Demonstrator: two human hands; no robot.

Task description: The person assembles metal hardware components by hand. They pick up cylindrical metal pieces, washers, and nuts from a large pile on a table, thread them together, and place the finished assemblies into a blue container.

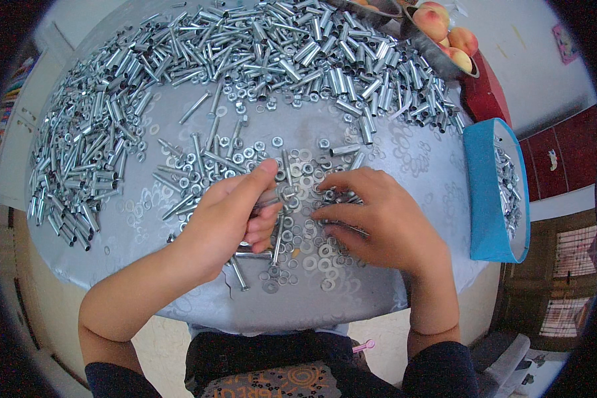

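"Where's your bolt (pixel 288 193)?"

"In my left hand (pixel 229 207), inward of the worktop's (pixel 252 310) near edge; fingers curl round it, one end jutting right."

"And your right hand (pixel 381 219)?"

"Fingers bent, slightly spread, beside loose washers (pixel 328 251); I can't tell whether they grip anything."

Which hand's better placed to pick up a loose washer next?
Probably the right hand: its fingers are spread beside the loose washers, while the left hand appears closed around a bolt.
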